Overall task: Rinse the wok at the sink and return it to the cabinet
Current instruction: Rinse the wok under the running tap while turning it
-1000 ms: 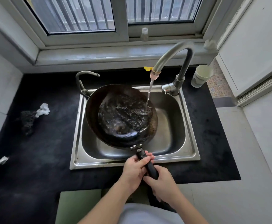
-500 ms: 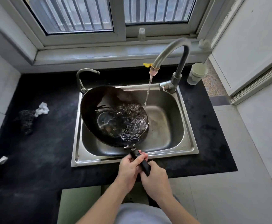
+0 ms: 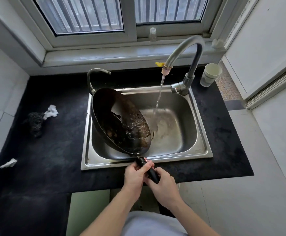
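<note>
Spreading dark around everything, the bench [image 3: 42,150] carries the steel sink [image 3: 201,150], where the wok [image 3: 120,123] stands tipped steeply on its right edge in the basin's left half, water pooled low inside. The faucet [image 3: 183,50] runs into the basin just beside it. Left hand [image 3: 135,174] and right hand [image 3: 164,184] both wrap the black handle [image 3: 147,167] over the front rim

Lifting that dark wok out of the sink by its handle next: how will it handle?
The dark round metal wok probably feels front-heavy: its wide bowl hangs far beyond the black handle, which the left hand and right hand both grip. Wet inside, it will likely drip. It looks rigid, but may swing against the steel sink.
</note>
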{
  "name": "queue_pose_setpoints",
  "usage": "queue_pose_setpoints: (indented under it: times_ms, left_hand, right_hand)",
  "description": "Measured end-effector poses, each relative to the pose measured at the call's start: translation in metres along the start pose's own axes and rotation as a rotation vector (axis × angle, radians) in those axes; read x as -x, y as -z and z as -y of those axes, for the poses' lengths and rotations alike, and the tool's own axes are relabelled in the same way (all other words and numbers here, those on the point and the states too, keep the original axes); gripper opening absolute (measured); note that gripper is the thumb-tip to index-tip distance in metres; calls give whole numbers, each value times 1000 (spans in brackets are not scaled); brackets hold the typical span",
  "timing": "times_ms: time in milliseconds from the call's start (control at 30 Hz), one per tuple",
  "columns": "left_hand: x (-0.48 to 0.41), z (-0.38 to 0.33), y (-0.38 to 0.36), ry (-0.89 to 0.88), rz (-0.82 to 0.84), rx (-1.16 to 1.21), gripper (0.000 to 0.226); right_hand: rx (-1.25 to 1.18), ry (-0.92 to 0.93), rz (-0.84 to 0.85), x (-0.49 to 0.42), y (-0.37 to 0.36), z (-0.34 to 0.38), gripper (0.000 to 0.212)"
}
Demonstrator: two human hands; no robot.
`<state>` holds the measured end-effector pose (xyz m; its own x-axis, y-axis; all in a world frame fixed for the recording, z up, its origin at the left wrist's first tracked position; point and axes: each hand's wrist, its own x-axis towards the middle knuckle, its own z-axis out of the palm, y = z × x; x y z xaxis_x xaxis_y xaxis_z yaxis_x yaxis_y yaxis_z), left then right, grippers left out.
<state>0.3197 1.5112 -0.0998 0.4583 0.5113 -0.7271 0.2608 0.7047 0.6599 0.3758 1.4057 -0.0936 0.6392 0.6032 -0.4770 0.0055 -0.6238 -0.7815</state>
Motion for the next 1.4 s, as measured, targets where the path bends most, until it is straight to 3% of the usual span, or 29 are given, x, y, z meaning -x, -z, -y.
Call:
queue_pose_setpoints:
  times_ms: [833,1400]
  left_hand:
    - [0,-3,11,-68,-83,-131,22]
    - [3,5,10,-74,-90,-57,26]
  right_hand:
    - [-174,-8,129,-4,-1,3,10]
    - [-246,-72,238,-2,5,-6,18]
